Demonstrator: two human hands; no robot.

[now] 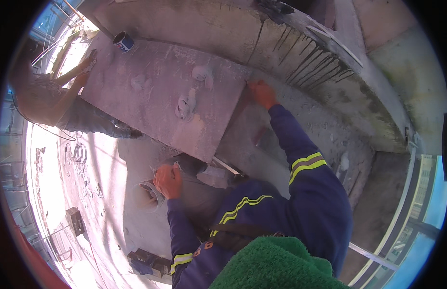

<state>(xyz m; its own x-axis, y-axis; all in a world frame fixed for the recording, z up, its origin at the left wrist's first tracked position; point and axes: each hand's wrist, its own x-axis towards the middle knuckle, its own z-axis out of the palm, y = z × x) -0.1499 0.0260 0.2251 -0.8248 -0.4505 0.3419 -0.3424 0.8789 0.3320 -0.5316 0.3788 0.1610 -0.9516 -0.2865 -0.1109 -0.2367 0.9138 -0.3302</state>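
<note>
A large greyish-pink slab (156,62) lies in front of me with several clumps of pale paste (186,105) on it. My right hand (263,94) is closed at the slab's far right corner, its fingertips on the edge. My left hand (169,180) is held below the slab's near edge, fingers curled in. Whether something small is in that hand is hidden. Right beside it is a pale round container (150,196), its rim close to my fingers. At the slab's left side, a co-worker's hands (86,67) are on or near the edge.
A dark blue can (123,42) stands on the slab's far left corner. Behind runs a concrete wall (310,53) with dark drips. Coiled cable (80,152) and a dark block (75,221) lie on the sunlit floor at left. Dark boxes (148,262) are by my left elbow.
</note>
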